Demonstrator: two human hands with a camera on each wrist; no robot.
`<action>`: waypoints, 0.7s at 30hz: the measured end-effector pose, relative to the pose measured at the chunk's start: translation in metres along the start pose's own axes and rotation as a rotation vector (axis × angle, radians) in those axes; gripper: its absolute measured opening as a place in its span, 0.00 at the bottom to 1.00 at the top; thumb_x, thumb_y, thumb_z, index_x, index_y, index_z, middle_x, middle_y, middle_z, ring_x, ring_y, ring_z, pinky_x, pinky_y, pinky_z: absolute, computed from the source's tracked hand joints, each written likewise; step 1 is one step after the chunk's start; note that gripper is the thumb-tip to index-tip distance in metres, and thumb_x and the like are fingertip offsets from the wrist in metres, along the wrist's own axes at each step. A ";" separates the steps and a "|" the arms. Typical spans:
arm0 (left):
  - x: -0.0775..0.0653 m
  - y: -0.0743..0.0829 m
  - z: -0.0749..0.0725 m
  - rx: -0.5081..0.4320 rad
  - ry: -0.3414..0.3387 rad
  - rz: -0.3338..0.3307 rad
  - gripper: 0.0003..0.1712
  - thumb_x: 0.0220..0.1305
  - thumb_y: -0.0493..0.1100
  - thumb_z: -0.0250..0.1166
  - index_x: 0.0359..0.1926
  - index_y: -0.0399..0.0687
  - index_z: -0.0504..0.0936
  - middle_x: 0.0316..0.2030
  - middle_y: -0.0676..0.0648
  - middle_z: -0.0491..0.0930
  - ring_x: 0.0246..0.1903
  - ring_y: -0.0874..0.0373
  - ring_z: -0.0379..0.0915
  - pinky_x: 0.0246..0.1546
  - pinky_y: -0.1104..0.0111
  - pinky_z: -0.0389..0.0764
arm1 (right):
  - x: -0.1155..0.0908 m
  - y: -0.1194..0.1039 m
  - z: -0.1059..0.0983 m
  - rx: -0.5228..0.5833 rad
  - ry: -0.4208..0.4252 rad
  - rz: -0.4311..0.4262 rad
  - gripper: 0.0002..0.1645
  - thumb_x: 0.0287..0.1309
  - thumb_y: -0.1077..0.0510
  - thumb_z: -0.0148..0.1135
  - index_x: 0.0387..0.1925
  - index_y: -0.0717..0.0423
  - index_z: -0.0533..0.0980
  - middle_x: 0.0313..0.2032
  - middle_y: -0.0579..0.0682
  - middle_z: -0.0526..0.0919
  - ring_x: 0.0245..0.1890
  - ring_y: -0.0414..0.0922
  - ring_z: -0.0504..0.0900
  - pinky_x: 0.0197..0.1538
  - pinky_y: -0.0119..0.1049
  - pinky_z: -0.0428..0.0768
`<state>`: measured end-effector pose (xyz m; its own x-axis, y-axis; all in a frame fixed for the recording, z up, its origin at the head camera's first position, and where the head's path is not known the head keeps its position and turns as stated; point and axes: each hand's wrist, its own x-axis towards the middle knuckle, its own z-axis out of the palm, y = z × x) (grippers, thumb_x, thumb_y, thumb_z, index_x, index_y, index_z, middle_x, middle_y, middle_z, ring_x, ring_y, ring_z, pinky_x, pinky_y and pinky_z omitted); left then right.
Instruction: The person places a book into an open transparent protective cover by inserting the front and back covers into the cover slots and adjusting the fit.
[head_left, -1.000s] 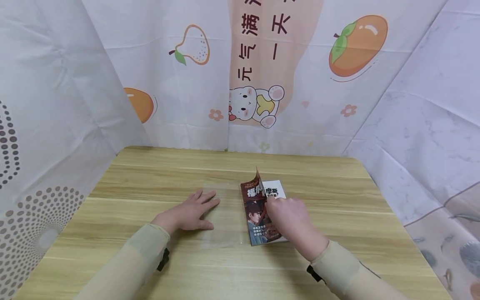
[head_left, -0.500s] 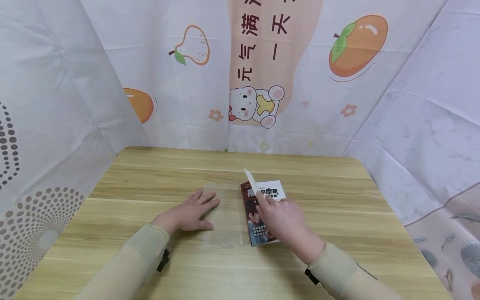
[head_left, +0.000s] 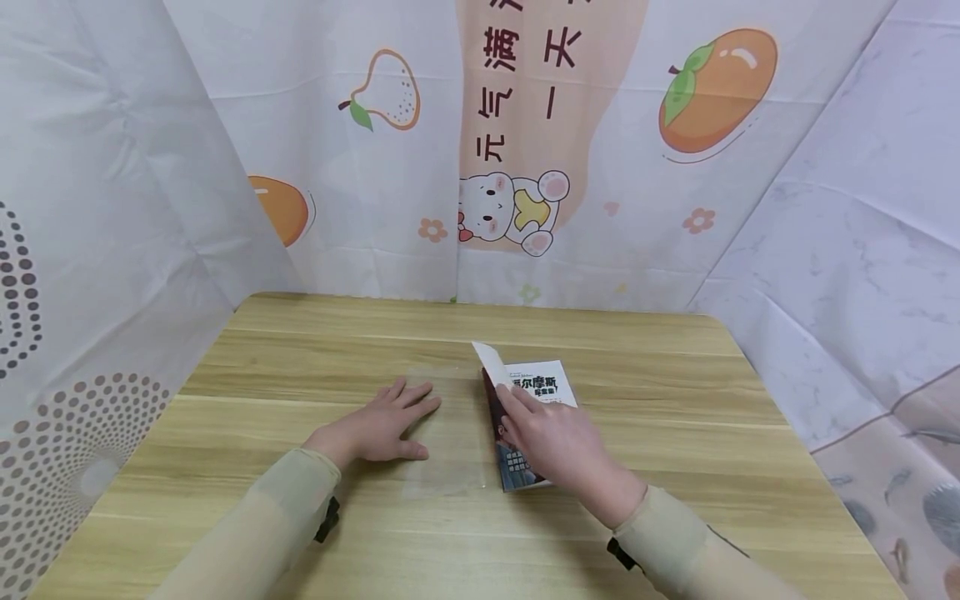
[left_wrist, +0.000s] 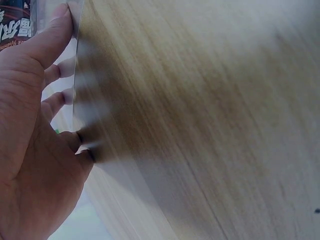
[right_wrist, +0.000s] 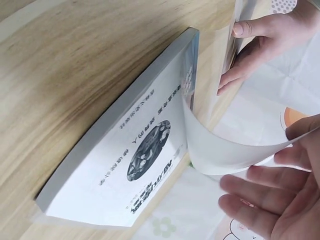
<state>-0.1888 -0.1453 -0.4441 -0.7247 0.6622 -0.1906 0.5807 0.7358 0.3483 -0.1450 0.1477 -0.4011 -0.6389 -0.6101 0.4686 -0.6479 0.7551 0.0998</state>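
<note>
1. Rectangular paperback book [right_wrist: 127, 145] with white pages: flat on the yellow-brown wood-grain table [head_left: 660, 392]
2. Right hand [head_left: 551, 437]: pinching the book's curled, raised paper cover [right_wrist: 220, 150]
3. Left hand [head_left: 378, 425]: fingers apart, resting along the left side of a thin transparent sheet [head_left: 453, 467]
4. Sheet's right edge just beside the book; wood surface extends onward to the far and right table edges
</note>
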 end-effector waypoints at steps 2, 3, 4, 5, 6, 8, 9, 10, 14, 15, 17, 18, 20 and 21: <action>0.000 0.000 0.000 -0.003 0.002 -0.001 0.45 0.65 0.62 0.59 0.74 0.51 0.53 0.75 0.41 0.44 0.70 0.32 0.30 0.68 0.39 0.44 | 0.000 0.000 0.000 0.018 -0.005 -0.007 0.25 0.64 0.51 0.58 0.61 0.56 0.73 0.52 0.54 0.82 0.24 0.49 0.84 0.17 0.44 0.80; 0.000 0.000 0.000 -0.004 0.004 -0.002 0.45 0.65 0.62 0.59 0.74 0.51 0.53 0.75 0.41 0.44 0.69 0.31 0.30 0.68 0.39 0.44 | 0.000 0.000 0.000 0.026 -0.009 -0.009 0.25 0.64 0.51 0.57 0.61 0.55 0.73 0.53 0.54 0.82 0.27 0.50 0.85 0.19 0.44 0.81; 0.001 0.000 0.000 -0.006 0.004 -0.004 0.45 0.65 0.62 0.59 0.74 0.51 0.54 0.75 0.41 0.44 0.69 0.31 0.30 0.68 0.39 0.44 | 0.000 0.000 0.000 0.034 -0.014 -0.011 0.26 0.65 0.51 0.57 0.61 0.55 0.73 0.54 0.55 0.81 0.29 0.50 0.85 0.21 0.45 0.82; 0.001 0.000 0.001 -0.009 0.003 -0.008 0.45 0.64 0.62 0.60 0.74 0.51 0.54 0.75 0.41 0.44 0.70 0.32 0.30 0.68 0.39 0.44 | 0.000 0.000 0.000 0.046 -0.018 -0.014 0.26 0.65 0.51 0.57 0.62 0.55 0.72 0.55 0.55 0.80 0.33 0.50 0.86 0.24 0.45 0.83; 0.001 0.000 0.001 -0.011 0.001 -0.010 0.45 0.64 0.62 0.60 0.74 0.51 0.54 0.75 0.41 0.44 0.70 0.32 0.30 0.68 0.39 0.44 | 0.000 0.000 0.000 0.056 -0.023 -0.018 0.26 0.65 0.51 0.57 0.62 0.55 0.72 0.55 0.55 0.80 0.36 0.50 0.85 0.27 0.46 0.84; 0.001 0.001 0.000 -0.014 0.002 -0.013 0.45 0.64 0.62 0.60 0.74 0.51 0.54 0.75 0.41 0.44 0.70 0.32 0.30 0.68 0.39 0.44 | -0.001 0.000 0.000 0.079 -0.030 -0.026 0.26 0.65 0.51 0.57 0.62 0.55 0.72 0.56 0.56 0.79 0.42 0.50 0.84 0.33 0.46 0.85; 0.001 0.001 0.000 -0.013 0.000 -0.016 0.45 0.64 0.62 0.60 0.74 0.51 0.54 0.75 0.42 0.44 0.70 0.32 0.30 0.68 0.39 0.44 | -0.001 0.000 0.000 0.094 -0.030 -0.030 0.26 0.65 0.50 0.58 0.62 0.55 0.72 0.57 0.56 0.79 0.44 0.50 0.83 0.36 0.47 0.85; 0.001 0.001 0.000 -0.012 -0.002 -0.018 0.45 0.64 0.63 0.60 0.74 0.52 0.54 0.75 0.42 0.44 0.70 0.32 0.29 0.68 0.39 0.44 | -0.001 0.000 0.000 0.109 -0.031 -0.034 0.26 0.65 0.50 0.58 0.62 0.55 0.73 0.57 0.56 0.78 0.46 0.50 0.83 0.38 0.47 0.85; 0.001 0.000 0.001 -0.006 0.007 -0.017 0.45 0.64 0.63 0.60 0.74 0.51 0.54 0.75 0.41 0.44 0.69 0.31 0.31 0.67 0.39 0.45 | -0.002 0.000 0.002 0.176 -0.031 -0.042 0.27 0.64 0.48 0.59 0.61 0.55 0.73 0.59 0.56 0.77 0.51 0.51 0.80 0.46 0.48 0.83; 0.001 0.000 0.001 -0.002 0.007 -0.017 0.45 0.64 0.63 0.59 0.74 0.52 0.54 0.75 0.42 0.44 0.69 0.31 0.31 0.67 0.39 0.45 | -0.002 0.000 0.002 0.194 -0.038 -0.039 0.27 0.65 0.47 0.59 0.61 0.55 0.73 0.60 0.56 0.76 0.52 0.50 0.79 0.48 0.48 0.82; 0.001 0.000 0.001 -0.003 0.012 -0.014 0.44 0.64 0.63 0.60 0.74 0.51 0.55 0.74 0.41 0.45 0.69 0.31 0.31 0.67 0.39 0.45 | -0.003 0.001 0.003 0.233 -0.062 -0.032 0.28 0.66 0.45 0.57 0.62 0.54 0.72 0.61 0.56 0.75 0.55 0.51 0.77 0.52 0.49 0.80; 0.001 0.000 0.001 -0.002 0.013 -0.012 0.44 0.64 0.63 0.60 0.74 0.51 0.55 0.74 0.41 0.45 0.69 0.30 0.31 0.67 0.39 0.45 | -0.003 0.001 0.003 0.252 -0.081 -0.026 0.29 0.66 0.44 0.56 0.63 0.54 0.71 0.62 0.55 0.73 0.57 0.51 0.75 0.55 0.49 0.78; 0.001 0.001 0.000 0.001 0.010 -0.015 0.44 0.64 0.63 0.60 0.74 0.52 0.55 0.74 0.42 0.45 0.69 0.31 0.31 0.68 0.39 0.45 | -0.003 0.002 0.003 0.289 -0.133 -0.013 0.31 0.67 0.41 0.54 0.65 0.53 0.69 0.65 0.55 0.70 0.60 0.53 0.72 0.59 0.51 0.75; 0.001 0.001 0.000 0.003 0.009 -0.015 0.44 0.64 0.63 0.60 0.74 0.52 0.55 0.74 0.42 0.45 0.69 0.31 0.31 0.68 0.39 0.45 | -0.003 0.002 0.003 0.306 -0.163 -0.005 0.32 0.68 0.40 0.52 0.66 0.52 0.68 0.66 0.54 0.68 0.62 0.54 0.70 0.61 0.51 0.73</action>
<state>-0.1888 -0.1439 -0.4440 -0.7366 0.6499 -0.1873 0.5710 0.7460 0.3427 -0.1452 0.1505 -0.4051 -0.6776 -0.6623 0.3198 -0.7295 0.6605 -0.1779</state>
